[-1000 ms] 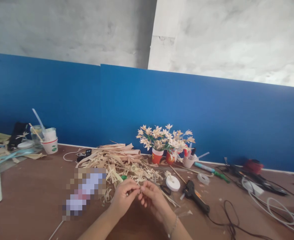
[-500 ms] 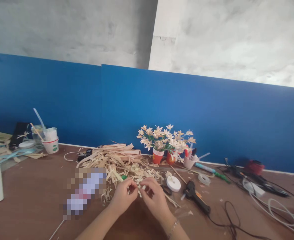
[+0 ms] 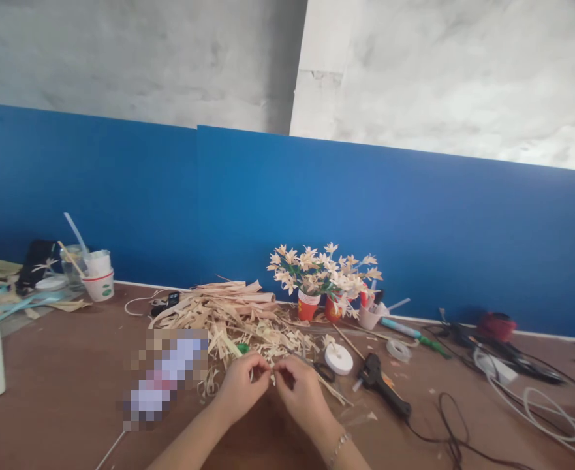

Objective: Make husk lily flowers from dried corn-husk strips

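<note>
My left hand [image 3: 245, 380] and my right hand [image 3: 301, 386] meet fingertip to fingertip at the near edge of a heap of pale dried husk strips [image 3: 228, 310]. Both are closed in a pinch, thumbs against forefingers. Whatever lies between the fingertips is too small to make out. Small cut husk pieces [image 3: 287, 339] lie just beyond the fingers, with a green roll [image 3: 243, 348] among them. To the right of my right hand are dark-handled scissors [image 3: 325, 373], partly hidden, and a white round spool [image 3: 339, 360].
A black glue gun [image 3: 384, 386] with its cord lies at right, near a roll of clear tape [image 3: 399, 350]. Husk flowers [image 3: 324, 267] stand in red paper cups [image 3: 307, 305] at the back. Left are a blurred-out phone-like object [image 3: 167, 378] and a white cup [image 3: 99, 286]. White cables [image 3: 532, 405] lie far right.
My right hand's fingers have drawn closer together and moved slightly left, so its fingertips now meet those of my left hand. The left hand has barely moved.
</note>
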Motion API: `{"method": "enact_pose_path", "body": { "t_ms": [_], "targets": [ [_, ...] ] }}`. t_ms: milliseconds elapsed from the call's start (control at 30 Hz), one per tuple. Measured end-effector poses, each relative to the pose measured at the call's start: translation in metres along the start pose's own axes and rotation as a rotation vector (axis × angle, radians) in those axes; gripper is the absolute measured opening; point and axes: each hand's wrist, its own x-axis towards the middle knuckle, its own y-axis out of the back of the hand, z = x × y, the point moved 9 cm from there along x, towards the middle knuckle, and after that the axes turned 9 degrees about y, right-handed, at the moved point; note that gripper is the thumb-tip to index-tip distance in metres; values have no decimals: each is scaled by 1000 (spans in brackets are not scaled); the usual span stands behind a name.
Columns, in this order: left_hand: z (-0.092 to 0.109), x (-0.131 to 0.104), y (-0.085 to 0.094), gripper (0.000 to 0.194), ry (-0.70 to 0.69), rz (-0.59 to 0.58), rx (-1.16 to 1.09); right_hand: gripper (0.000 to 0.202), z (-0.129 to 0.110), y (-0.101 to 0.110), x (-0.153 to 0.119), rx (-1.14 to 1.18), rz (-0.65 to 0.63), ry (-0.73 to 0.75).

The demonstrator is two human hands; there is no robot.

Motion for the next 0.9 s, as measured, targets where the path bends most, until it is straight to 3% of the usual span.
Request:
{"method": "enact_pose_path", "body": {
  "t_ms": [167, 400, 667, 900],
  "targets": [
    [1, 0, 2, 11, -13, 22, 25, 10, 24, -6, -3, 139, 14, -199],
    [5, -2, 7, 12, -37, 81, 68, 23, 47, -27, -12, 483, -8, -440],
    [10, -5, 4, 15, -80, 58, 117, 24, 49, -25, -12, 433, -11, -424],
    [10, -4, 5, 14, -66, 70, 161, 12, 35, -13, -8, 176, -2, -246]
  ]
}}
